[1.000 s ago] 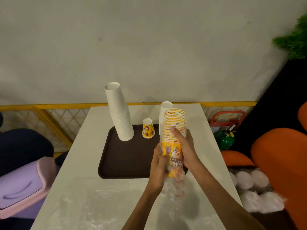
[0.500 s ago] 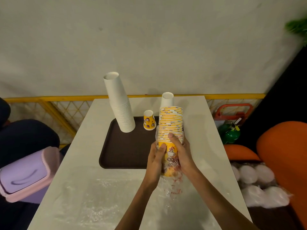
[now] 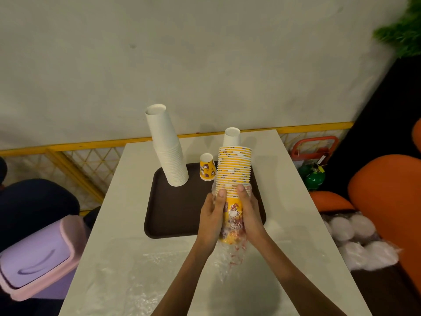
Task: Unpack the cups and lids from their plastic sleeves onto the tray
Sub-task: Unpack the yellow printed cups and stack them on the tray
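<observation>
I hold the stack of yellow cups [image 3: 234, 165] upright over the near right corner of the tray [image 3: 180, 213], lifted off it, not resting on it. My left hand [image 3: 215, 210] and right hand [image 3: 247, 208] are both curled round its lower part, thumbs on the side facing me. The plastic sleeve [image 3: 232, 254] is bunched at my thumbs, its loose tail hanging below the stack on the side nearer me than the tray. The upper cups are bare and the bottom one is covered.

To my mind the step is stripping the last of the sleeve. I should grip the bare cups firmly with one hand just above the bunched edge and let the other pinch only the film, drawing it straight down along the stack's axis. A sideways tug would lean the tall column and could fan the cups apart. The film looks thin and clingy, so short pulls seem better than one yank. The paper walls crush easily, so I should squeeze no harder than needed.

The landing spot matters. On the tray's far left stands a tall stack of white cups [image 3: 168, 147], with a single yellow cup [image 3: 207, 167] at the far middle and a second white stack [image 3: 232, 135] behind my load. The tray's near half is bare, so I would set the stack down there, well apart from the leaning white column. The bagged lids [image 3: 355, 233] lie well off the tray's right side, and they are for later.
</observation>
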The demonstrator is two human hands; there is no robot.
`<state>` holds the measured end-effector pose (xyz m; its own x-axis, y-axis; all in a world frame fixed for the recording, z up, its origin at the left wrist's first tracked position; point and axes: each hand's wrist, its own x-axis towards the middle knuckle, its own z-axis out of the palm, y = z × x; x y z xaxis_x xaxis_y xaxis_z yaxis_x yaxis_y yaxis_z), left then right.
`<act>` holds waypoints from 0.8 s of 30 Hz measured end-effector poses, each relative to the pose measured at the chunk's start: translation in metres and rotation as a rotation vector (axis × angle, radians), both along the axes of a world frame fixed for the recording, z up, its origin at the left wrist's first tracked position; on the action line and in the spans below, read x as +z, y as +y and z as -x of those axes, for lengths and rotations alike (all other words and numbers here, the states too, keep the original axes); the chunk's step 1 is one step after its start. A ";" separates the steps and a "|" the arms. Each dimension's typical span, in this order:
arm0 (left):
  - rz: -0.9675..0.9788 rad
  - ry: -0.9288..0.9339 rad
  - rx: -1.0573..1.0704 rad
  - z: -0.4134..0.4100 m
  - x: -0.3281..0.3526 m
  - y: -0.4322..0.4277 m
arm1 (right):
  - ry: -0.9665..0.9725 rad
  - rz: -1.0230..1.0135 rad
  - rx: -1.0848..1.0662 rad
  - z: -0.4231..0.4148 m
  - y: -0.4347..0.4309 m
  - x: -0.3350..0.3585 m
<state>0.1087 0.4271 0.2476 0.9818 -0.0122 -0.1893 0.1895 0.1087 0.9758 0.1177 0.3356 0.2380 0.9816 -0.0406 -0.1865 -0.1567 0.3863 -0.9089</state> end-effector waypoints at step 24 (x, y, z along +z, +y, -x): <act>-0.300 -0.059 -0.239 -0.061 0.042 0.035 | 0.041 0.261 0.134 -0.006 -0.030 0.009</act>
<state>0.1692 0.4621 0.2897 0.9674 -0.1941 -0.1628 0.1178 -0.2241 0.9674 0.1233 0.3057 0.2468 0.9734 0.0376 -0.2262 -0.2291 0.1141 -0.9667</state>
